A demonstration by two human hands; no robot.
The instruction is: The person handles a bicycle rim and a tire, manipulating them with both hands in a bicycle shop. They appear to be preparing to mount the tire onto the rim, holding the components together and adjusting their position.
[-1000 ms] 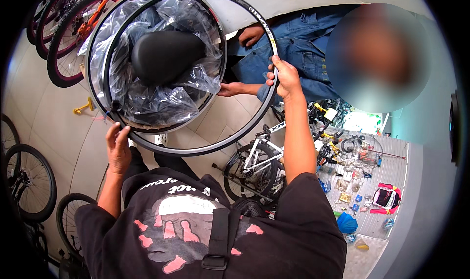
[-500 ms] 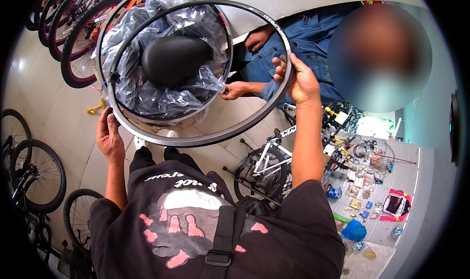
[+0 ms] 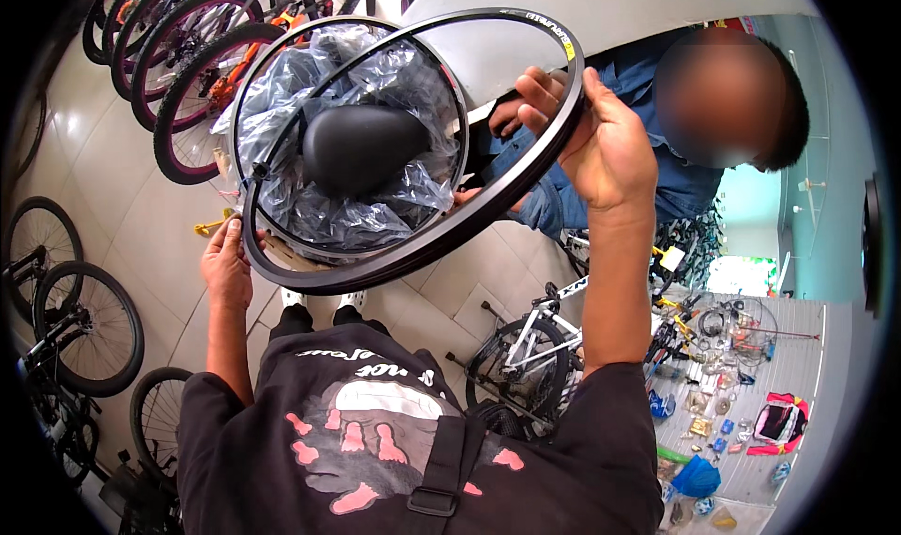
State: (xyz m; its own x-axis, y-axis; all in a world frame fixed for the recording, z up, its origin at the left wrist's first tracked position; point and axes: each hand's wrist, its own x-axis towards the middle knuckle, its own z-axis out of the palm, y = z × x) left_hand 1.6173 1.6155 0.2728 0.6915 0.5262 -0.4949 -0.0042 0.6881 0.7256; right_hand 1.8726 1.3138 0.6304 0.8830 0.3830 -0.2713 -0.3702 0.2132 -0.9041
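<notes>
A bare dark bicycle rim is in both my hands, tilted with its right side raised. My left hand pinches its lower left edge between thumb and fingers. My right hand grips its right side, thumb outside and loosely curled fingers reaching round to the inner side. Through the rim shows a black bicycle saddle lying on crumpled clear plastic. A second rim lies around this plastic, beneath the one I hold. A small dark piece sits at the held rim's left side.
Across from me a person in a blue denim shirt reaches toward the plastic. Bicycles with thick tyres stand at the upper left, more wheels at the left. A white bicycle stands at right, near a panel of small parts.
The held rim has tilted, its right side rising with my right hand. The whole scene has shifted slightly right and down in view. The other person's head has moved.
</notes>
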